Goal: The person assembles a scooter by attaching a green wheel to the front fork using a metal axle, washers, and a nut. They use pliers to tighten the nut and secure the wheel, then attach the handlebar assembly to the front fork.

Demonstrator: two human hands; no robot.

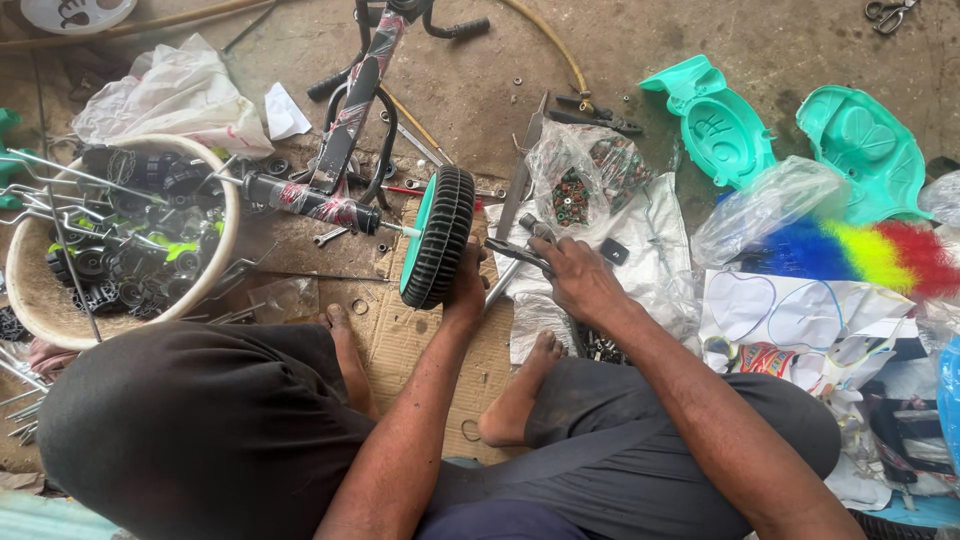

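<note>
A small black wheel point(440, 235) with a teal hub stands upright on an axle at the end of a wrapped child's bicycle frame point(345, 120). My left hand point(466, 290) grips the wheel's near lower edge. My right hand point(575, 275) is closed on the handles of dark pliers point(518, 250), whose jaws lie just right of the wheel over a white sack point(640, 235). Both bare feet rest on a piece of cardboard point(400, 340) below the wheel.
A round basin point(30, 290) of black wheels and metal rods sits at left. A clear bag of small parts point(585, 180), teal plastic shells point(720, 125), a rainbow feather bundle point(860, 250), loose nuts, washers and hand tools lie on the concrete floor.
</note>
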